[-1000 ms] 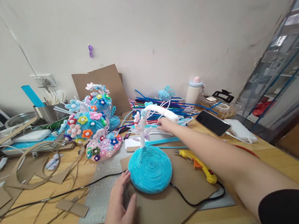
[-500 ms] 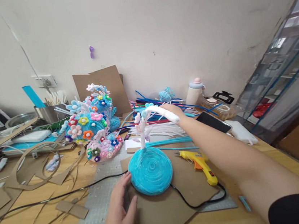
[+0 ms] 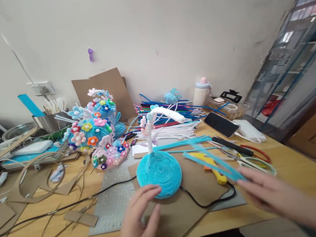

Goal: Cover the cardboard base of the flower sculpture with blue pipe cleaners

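In front of me stands a lamp-like piece with a round blue base coiled in pipe cleaner. Its white curved stem carries small pink and blue flowers. My left hand has its fingers apart at the base's lower left edge, the fingertips at or just over the rim. Off to the right, my right hand is closed on blue pipe cleaners, somewhat blurred. They pass over the yellow glue gun, which lies on brown cardboard.
Flower-covered finished pieces stand at the left rear. Piles of pipe cleaners lie behind the stem. Scissors, a phone and a bottle are at right. A black cord crosses the table, among cardboard scraps at left.
My right hand has come back from the pipe cleaner pile to the right front, now with blue pipe cleaners in it. My left hand has shifted slightly right along the base.
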Action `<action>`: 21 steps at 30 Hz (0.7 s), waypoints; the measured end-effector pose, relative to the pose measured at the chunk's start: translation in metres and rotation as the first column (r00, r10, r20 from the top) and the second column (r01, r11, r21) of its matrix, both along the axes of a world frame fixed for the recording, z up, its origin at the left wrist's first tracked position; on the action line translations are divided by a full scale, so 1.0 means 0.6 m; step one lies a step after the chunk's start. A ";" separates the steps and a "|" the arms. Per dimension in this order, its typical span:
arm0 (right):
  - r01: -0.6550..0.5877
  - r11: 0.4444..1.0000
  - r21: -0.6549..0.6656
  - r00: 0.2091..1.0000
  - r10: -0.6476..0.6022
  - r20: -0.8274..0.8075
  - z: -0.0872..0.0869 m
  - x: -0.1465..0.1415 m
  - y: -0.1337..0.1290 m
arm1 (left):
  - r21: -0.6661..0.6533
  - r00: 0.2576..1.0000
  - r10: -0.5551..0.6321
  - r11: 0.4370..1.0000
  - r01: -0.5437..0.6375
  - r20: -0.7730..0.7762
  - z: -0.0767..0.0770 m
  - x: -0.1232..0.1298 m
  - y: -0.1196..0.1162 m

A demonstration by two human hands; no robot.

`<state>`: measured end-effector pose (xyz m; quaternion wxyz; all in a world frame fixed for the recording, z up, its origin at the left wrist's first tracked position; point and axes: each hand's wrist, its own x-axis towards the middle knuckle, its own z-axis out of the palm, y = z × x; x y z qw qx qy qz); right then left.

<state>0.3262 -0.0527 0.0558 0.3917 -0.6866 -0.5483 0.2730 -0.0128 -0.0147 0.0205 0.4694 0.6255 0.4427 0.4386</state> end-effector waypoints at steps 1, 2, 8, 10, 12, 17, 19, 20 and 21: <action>-0.065 0.996 -0.067 0.997 0.061 -0.055 -0.020 -0.020 -0.025 | -0.055 0.996 -0.077 0.995 0.079 0.042 0.009 0.018 -0.004; -0.217 0.957 -0.194 0.963 0.176 -0.205 -0.035 -0.041 -0.044 | -0.112 0.984 -0.147 0.981 0.158 0.096 0.016 0.039 -0.007; -0.583 0.790 -0.189 0.794 0.506 -0.336 -0.049 -0.117 -0.062 | -0.358 0.911 -0.205 0.871 0.337 0.358 0.006 0.127 -0.007; -0.596 0.778 -0.200 0.768 0.478 -0.427 -0.056 -0.128 -0.055 | -0.379 0.908 -0.180 0.865 0.330 0.379 -0.002 0.133 -0.006; -0.569 0.792 -0.219 0.765 0.413 -0.494 -0.068 -0.141 -0.048 | -0.389 0.905 -0.191 0.855 0.344 0.380 -0.008 0.132 -0.008; -0.503 0.844 -0.186 0.771 0.340 -0.539 -0.082 -0.171 -0.020 | -0.402 0.900 -0.180 0.847 0.347 0.397 -0.005 0.129 -0.013; -0.493 0.854 -0.168 0.763 0.332 -0.554 -0.078 -0.176 -0.011 | -0.396 0.902 -0.140 0.863 0.313 0.409 -0.001 0.126 -0.011; -0.483 0.861 -0.161 0.763 0.324 -0.559 -0.076 -0.177 -0.007 | -0.392 0.903 -0.121 0.871 0.295 0.412 0.000 0.124 -0.010; -0.471 0.868 -0.156 0.766 0.314 -0.562 -0.074 -0.179 -0.005 | -0.387 0.904 -0.105 0.879 0.279 0.414 0.001 0.122 -0.009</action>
